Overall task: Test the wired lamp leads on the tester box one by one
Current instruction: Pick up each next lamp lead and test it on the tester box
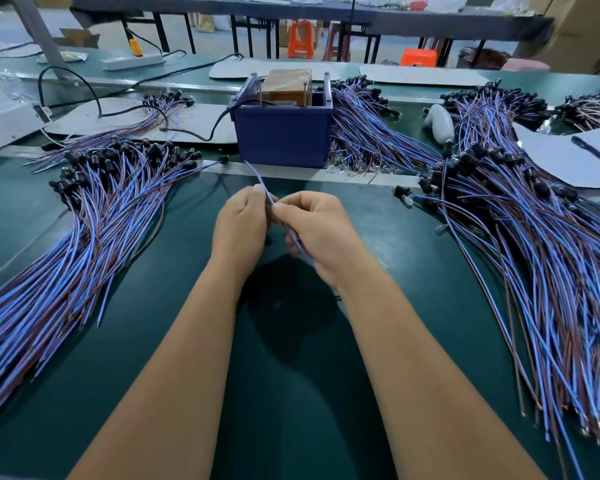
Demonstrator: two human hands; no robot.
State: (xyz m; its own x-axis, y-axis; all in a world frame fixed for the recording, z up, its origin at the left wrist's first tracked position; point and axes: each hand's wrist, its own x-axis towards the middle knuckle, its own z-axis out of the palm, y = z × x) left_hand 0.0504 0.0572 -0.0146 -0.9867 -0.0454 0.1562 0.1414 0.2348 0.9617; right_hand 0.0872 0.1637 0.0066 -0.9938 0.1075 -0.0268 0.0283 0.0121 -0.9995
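Hands meeting at centre frame over green desk (413, 271); left hand (241, 226) and right hand (317, 233) both pinching one blue lead (262, 183), fingers curled round it; lead slanting up and left, free tip aimed at blue tester box (281, 133) just above, not touching; box straight ahead, about equally near either hand; judged next: push tip forward along lead's own line; piles of leads at left (84, 230) and right (534, 244).
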